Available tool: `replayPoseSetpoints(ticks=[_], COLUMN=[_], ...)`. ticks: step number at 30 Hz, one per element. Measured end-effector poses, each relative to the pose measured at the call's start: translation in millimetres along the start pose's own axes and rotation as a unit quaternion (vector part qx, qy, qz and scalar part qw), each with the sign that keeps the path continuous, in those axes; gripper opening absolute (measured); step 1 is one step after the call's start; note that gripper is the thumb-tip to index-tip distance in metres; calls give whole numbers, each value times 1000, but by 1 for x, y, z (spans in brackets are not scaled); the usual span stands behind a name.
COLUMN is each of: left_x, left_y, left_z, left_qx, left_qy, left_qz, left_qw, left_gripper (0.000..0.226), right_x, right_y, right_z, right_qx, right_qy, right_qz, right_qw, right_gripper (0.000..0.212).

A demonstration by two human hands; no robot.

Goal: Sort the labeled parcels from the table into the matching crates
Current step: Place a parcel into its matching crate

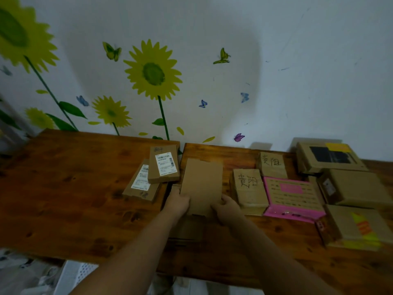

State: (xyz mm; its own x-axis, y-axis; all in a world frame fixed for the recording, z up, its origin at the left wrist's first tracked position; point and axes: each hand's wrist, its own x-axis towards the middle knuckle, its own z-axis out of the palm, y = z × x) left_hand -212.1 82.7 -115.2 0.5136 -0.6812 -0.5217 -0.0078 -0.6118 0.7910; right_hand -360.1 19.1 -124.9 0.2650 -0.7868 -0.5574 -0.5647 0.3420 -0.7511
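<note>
plain parcel [201, 184] held over mid bench [63, 188], blank face toward us, far end tipped up. left hand [177, 202] grips its near left corner and right hand [226, 208] grips its near right corner. the parcel sits between the hands and reaches away beyond them.

we note two labelled parcels [162, 165] just left of it, the upper overlapping the lower. to its right lie two marked parcels [247, 186] with handwriting on top, then a pink parcel [291, 194]. more boxes [353, 186] sit at the far right. a white mesh crate [72, 277] shows below the bench's near edge, lower left.
</note>
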Motion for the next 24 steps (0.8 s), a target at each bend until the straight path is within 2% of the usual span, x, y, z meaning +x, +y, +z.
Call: replayPoseSetpoints(ticks=[7,9,11,13,15,17,20,24], left_x=[5,9,10,12,15,20,21,8], left_y=[-12,-10,-2,5,8,13,27,49], left_z=[-15,-19,-20,-21,-23,-27,-33,-36], left_qx=[-20,-44,-84,-187,-327,-397,-400,-371], left_qy=[-16,-25,-28,-29,-54,-93,-152,-193], left_qz=[-47,-39,-29,-43,-52,-48,-57,-86], left_qw=[999,998,996,981,942,912,902,904], left_gripper=[43,53,45,39,36,46,65,53], right_x=[9,8,7,5,4,5,9,10], right_y=[3,-3,-8,-12,-15,-18,-20,-21], right_z=[7,0,-10,-22,-32,-41,-49,-54], right_qx=[60,77,89,96,81,59,37,-38], right_qy=[-16,-37,-42,-34,-2,56,116,147], right_qz=[-6,-18,-40,-77,-119,-157,-221,-254], right_qw=[998,996,994,992,990,984,968,955], right_gripper=[69,65,53,46,43,37,42,44])
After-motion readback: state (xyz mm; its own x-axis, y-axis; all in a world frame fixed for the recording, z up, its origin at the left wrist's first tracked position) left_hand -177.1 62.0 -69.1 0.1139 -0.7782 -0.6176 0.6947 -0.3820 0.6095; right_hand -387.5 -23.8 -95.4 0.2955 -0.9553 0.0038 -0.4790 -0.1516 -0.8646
